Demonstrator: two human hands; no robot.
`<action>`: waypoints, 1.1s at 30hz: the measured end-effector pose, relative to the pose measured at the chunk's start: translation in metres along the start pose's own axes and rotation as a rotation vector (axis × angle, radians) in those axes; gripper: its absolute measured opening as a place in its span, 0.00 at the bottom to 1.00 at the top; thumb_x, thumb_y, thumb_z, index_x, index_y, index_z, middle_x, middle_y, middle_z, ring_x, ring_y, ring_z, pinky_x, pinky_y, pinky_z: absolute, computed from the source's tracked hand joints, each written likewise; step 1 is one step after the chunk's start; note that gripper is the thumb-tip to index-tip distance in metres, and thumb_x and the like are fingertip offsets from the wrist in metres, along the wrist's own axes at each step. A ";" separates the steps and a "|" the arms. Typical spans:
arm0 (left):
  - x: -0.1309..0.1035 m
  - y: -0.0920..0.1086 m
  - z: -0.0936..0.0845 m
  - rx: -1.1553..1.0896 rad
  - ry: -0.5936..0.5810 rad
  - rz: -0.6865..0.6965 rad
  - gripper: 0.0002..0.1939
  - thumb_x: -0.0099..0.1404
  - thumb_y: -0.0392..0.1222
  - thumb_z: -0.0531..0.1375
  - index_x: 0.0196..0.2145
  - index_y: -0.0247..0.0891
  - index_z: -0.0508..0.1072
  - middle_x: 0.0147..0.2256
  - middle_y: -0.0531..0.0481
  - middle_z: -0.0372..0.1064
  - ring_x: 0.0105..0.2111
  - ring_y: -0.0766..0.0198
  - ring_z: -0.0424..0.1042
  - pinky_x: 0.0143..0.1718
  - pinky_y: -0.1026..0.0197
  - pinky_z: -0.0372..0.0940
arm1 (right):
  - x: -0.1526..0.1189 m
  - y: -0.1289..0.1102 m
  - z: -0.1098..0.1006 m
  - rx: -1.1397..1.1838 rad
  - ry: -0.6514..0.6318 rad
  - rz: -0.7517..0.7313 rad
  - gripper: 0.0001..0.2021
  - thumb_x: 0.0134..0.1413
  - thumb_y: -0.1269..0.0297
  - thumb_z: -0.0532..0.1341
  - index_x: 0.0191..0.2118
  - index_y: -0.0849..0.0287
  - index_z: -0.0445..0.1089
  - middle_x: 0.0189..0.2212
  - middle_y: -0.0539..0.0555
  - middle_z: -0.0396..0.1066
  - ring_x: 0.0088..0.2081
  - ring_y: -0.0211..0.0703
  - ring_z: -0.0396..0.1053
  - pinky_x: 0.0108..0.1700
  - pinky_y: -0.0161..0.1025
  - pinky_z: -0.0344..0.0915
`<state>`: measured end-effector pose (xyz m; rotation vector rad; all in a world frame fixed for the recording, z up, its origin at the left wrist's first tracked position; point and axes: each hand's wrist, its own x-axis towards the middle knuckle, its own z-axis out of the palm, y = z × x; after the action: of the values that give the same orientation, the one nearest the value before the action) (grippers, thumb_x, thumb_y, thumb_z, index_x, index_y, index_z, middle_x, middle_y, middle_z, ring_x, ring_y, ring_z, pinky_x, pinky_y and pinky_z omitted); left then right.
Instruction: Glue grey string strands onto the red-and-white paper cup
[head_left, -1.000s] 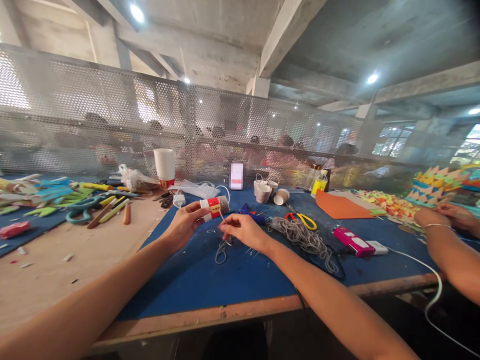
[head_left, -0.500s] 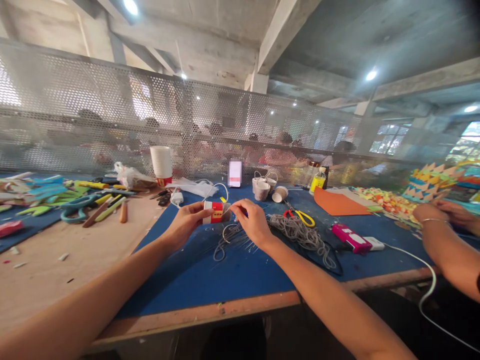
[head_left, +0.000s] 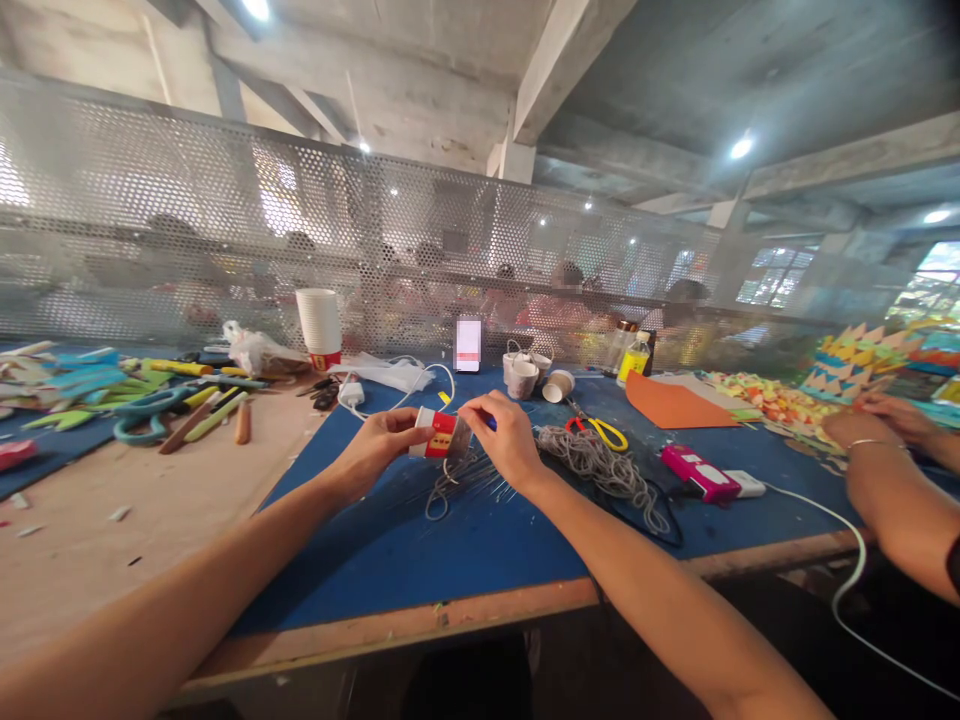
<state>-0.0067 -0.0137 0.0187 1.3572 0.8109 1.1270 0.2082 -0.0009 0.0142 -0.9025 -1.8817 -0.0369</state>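
Observation:
A small red and white paper cup (head_left: 439, 436) lies on its side in the grip of my left hand (head_left: 379, 450), above the blue mat (head_left: 420, 560). My right hand (head_left: 506, 437) is at the cup's right end, its thumb and fingers pinched together; what they hold is too small to make out. A thin cord (head_left: 438, 500) hangs below the cup and loops on the mat. Right of my right hand lies a tangled heap of grey cord (head_left: 607, 470), with yellow-handled scissors (head_left: 609, 433) behind it.
Small cups (head_left: 520, 378) and a phone (head_left: 468, 345) stand at the back. Stacked paper cups (head_left: 319, 325), teal scissors (head_left: 150, 415) and tools are on the left. A pink device (head_left: 700, 474), orange paper (head_left: 675, 405) and another person's hands (head_left: 870, 430) are on the right.
The cup has turned a little in my left hand and shifted slightly right. The fingers of my right hand have moved slightly up from its end.

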 end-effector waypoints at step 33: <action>0.000 -0.004 -0.004 0.062 -0.057 0.056 0.11 0.58 0.46 0.73 0.37 0.37 0.84 0.36 0.44 0.82 0.34 0.57 0.78 0.40 0.57 0.70 | 0.000 -0.001 0.000 -0.056 -0.010 0.071 0.08 0.67 0.63 0.65 0.34 0.54 0.80 0.32 0.50 0.73 0.35 0.39 0.72 0.41 0.35 0.64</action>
<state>-0.0094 -0.0117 0.0143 1.4651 0.7767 1.1089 0.2078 -0.0020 0.0147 -1.0087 -1.8646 -0.0418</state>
